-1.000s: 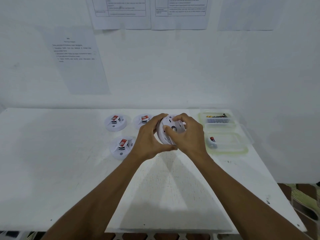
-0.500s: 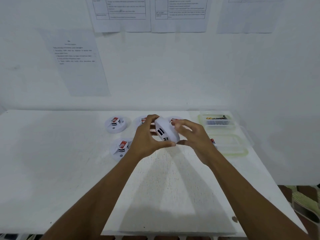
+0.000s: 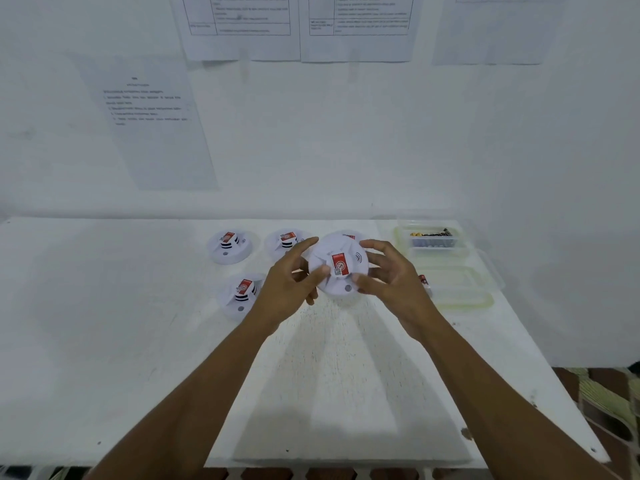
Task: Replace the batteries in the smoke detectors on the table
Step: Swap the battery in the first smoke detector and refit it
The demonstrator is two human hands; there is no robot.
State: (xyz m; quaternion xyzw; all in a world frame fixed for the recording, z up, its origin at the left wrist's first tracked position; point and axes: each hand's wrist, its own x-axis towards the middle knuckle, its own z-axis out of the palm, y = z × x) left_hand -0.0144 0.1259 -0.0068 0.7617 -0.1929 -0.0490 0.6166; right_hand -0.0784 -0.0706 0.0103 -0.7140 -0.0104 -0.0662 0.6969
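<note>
I hold a round white smoke detector (image 3: 341,268) above the table, its red-labelled front facing me. My left hand (image 3: 292,284) grips its left rim with thumb and fingers. My right hand (image 3: 391,280) grips its right rim, thumb on the lower front. Three more white detectors with red labels lie on the table: one at the back left (image 3: 229,245), one behind my left hand (image 3: 285,241), one nearer at the left (image 3: 241,296). A sliver of another detector (image 3: 348,234) shows behind the held one.
A clear tub (image 3: 431,237) with batteries stands at the back right. In front of it lies an empty clear tray (image 3: 460,289), with a small red-ended battery (image 3: 423,280) at its left edge. The white table (image 3: 104,323) ends at a wall hung with papers.
The detector was turned in my hands from its back, through its edge, to its labelled front facing me. My right hand shifted from on top of it to its right rim.
</note>
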